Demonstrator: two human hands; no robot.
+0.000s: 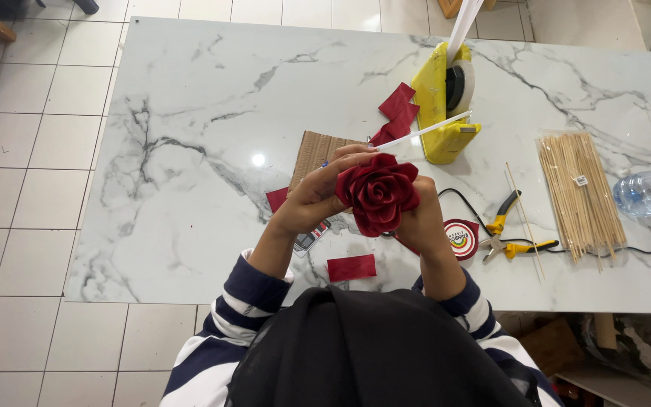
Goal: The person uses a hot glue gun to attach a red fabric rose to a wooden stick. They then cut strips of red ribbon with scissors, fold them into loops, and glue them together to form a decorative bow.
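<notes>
While both hands cup it, left hand and right hand grip red ribbon rose | risk: squeezing could crush petals, loosening layers.

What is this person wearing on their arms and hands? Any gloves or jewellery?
Both hands, the left hand and the right hand, are bare: no gloves, and no rings or watch that I can see. The sleeves are dark navy with white stripes, pushed back from the wrists. A black head covering drapes between them.
</notes>
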